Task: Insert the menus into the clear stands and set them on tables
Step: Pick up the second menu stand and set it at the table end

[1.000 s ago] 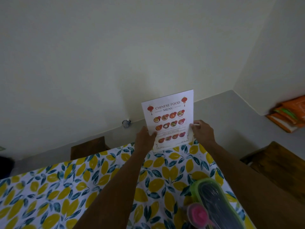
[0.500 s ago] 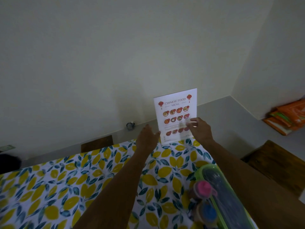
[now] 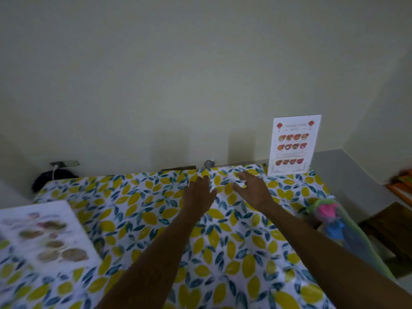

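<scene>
A Chinese food menu in its clear stand [image 3: 293, 145] stands upright at the far right edge of the table with the lemon-print cloth [image 3: 138, 210]. Both hands hover empty over the cloth, left of the stand and apart from it. My left hand [image 3: 199, 195] has its fingers spread, and my right hand [image 3: 252, 188] is open with fingers slightly curled. A second menu sheet [image 3: 42, 235] with food pictures lies flat at the table's left side, blurred.
A green-rimmed container [image 3: 347, 237] with pink and blue items sits at the table's right edge. A wooden stool [image 3: 392, 226] stands right of the table. Orange packets [image 3: 401, 186] lie by the right wall. A dark object and wall socket [image 3: 64, 163] are at far left.
Both hands have let go of the menu stand and drawn back to the left of it. The stand now stands alone. The view has swung left, revealing the second menu sheet.
</scene>
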The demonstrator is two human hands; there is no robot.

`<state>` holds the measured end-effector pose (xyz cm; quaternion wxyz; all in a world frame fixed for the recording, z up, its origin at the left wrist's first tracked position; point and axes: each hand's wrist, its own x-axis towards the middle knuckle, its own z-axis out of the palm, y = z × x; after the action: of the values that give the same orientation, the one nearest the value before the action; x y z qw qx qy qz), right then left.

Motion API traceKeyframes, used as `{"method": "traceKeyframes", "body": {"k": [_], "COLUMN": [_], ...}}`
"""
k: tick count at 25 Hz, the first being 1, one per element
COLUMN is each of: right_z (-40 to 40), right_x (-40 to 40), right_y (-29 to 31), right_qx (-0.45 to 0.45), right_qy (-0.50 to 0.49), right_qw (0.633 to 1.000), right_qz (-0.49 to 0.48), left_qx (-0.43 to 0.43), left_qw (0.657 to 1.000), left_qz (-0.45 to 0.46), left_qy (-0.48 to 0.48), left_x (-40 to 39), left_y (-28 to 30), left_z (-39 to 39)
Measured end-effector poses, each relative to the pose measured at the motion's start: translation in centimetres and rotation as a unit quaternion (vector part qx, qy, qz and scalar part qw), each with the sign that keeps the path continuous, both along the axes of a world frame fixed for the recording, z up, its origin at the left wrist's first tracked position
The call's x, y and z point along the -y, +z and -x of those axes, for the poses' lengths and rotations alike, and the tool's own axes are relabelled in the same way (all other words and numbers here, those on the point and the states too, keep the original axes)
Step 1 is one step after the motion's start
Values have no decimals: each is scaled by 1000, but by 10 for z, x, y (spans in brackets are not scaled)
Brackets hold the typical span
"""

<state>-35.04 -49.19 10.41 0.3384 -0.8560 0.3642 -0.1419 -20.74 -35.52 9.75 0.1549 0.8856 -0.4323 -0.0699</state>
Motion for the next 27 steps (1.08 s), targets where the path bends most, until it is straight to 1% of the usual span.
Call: {"method": "traceKeyframes", "body": {"k": [1,4,9,14,18,22,25,27], "right_z": [-9,-43,-107,-171,-208,-253,-278,-286], "right_x": [-26,-115,-238,-334,-369,-383,-385,-381], "right_y": [0,4,5,-11,-45,-75,-87,-96], "right_qx": [-15,-54,-96,-134,-168,-183,-142,-123], "right_qy": [20,88,182,254,269,234,218,209], "right_qw": [1000,993,973,949,943,952,965,970], "right_qz": [16,62,103,126,105,79,30,6], "left_qx": [14,17,48,53,24,-1,-32,-76], "left_qw": [1000,999,996,981,967,958,963,972], "left_qz": [-13,-28,-29,-37,-87,-111,-100,-75], "left_qy": [-3,20,75,181,238,264,247,208], "left_x": [-27,-120,-260,-392,-468,-510,-513,-507], "left_y": [2,9,9,-13,-42,-68,-81,-87], "left_z": [-5,-26,-63,-118,-161,-220,-264,-286]}}
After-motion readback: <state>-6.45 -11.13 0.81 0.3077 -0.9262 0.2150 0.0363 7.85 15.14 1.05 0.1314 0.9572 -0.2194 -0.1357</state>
